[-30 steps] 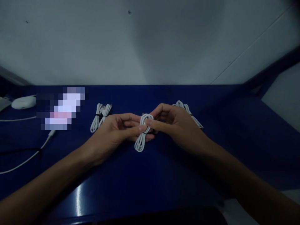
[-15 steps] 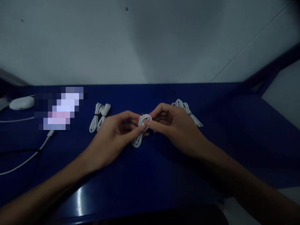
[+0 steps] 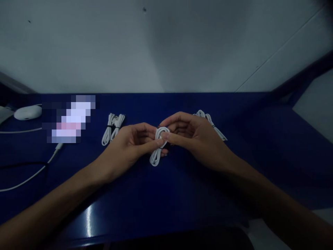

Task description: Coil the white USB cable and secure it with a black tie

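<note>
A folded white charging cable (image 3: 155,158) is held up between both hands over the blue table, its upper end bent into a round loop and a dark tie around its middle. My left hand (image 3: 130,147) pinches it from the left, thumb across the front. From the other side, the thumb of my right hand (image 3: 201,140) presses on the loop while its fingers curl behind. To the left lie two white cable bundles (image 3: 113,128), each tied in black. Beyond my right hand, more tied white cables (image 3: 215,126) are partly hidden by it.
A pixelated bright phone-like screen (image 3: 74,118) lies at the left, with a white cord (image 3: 39,172) plugged into its lower end. Beside it sits a white earbud case (image 3: 28,112). Behind the blue table (image 3: 166,201) rises a grey wall (image 3: 104,45).
The whole view has shifted slightly, so the things at the left appear a little further right. My right fingers have moved a bit at the loop; both hands still hold the cable.
</note>
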`<state>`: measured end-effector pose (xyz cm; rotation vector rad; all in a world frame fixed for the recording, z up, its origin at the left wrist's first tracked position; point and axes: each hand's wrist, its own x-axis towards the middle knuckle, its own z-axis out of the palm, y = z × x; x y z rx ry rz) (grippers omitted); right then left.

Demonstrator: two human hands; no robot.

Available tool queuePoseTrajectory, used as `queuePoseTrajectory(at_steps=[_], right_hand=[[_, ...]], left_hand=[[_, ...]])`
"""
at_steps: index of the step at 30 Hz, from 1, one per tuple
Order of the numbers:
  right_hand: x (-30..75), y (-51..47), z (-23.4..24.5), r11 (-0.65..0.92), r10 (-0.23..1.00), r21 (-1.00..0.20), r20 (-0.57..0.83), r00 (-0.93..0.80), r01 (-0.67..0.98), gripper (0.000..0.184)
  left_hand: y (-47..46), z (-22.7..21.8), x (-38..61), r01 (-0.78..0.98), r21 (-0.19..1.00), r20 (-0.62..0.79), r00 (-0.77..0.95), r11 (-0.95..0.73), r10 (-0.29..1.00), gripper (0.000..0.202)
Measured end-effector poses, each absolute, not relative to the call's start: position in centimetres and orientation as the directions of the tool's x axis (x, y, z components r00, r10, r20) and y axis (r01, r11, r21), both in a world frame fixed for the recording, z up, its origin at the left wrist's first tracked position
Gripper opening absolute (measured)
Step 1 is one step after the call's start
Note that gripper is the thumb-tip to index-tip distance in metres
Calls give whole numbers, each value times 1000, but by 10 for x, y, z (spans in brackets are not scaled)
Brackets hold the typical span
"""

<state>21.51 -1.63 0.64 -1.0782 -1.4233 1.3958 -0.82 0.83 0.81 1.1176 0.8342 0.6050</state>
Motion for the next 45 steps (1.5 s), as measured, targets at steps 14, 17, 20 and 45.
queuePoseTrajectory(at_steps=[14,17,20,45], right_hand=[[212,-18,4,329,942,-910,296,-158,254,12],[212,-18,4,421,905,-851,368,-216,314,4],[213,-17,4,498,861,-810,421,-283,309,9],[215,-16,3,660,737,-553,607,-297,509,9]], left_hand=[[16,6,-11,-116,907,-282,545,404,790,17],[16,7,-10,-150,898,-276,541,414,795,17],[16,8,-10,-160,888,-273,573,432,773,17],[11,12,-12,-90,904,-297,572,418,764,19]])
